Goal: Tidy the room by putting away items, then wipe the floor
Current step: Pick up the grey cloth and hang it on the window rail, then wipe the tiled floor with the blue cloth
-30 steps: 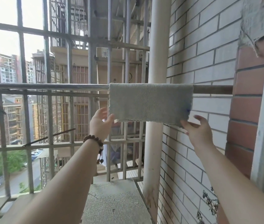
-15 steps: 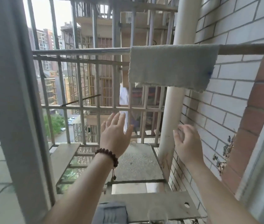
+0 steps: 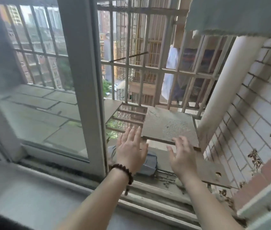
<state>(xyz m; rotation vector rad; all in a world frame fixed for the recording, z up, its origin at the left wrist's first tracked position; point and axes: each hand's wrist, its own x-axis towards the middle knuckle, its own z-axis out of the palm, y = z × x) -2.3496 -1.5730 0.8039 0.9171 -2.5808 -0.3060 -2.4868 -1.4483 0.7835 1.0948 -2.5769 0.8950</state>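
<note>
Empty hands over the sill, cloth hung out above.

Nearest, left hand (image 3: 131, 148) with bead bracelet (image 3: 123, 171) and right hand (image 3: 182, 155), both spread flat, gripping nothing, reaching out through the open window frame (image 3: 85, 80). Beyond, a grey slab (image 3: 169, 125) inside the security bars (image 3: 148, 68). Farthest, top right, grey cloth (image 3: 234, 15) draped high, seemingly to dry.

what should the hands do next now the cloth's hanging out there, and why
Probably draw both hands back inside over the sill. The cloth hangs at the top of the view, outside the window, with neither hand on it. The left hand and right hand are open, hold nothing, and reach out through the open window above the slab, so nothing seems left to do outside.
</note>
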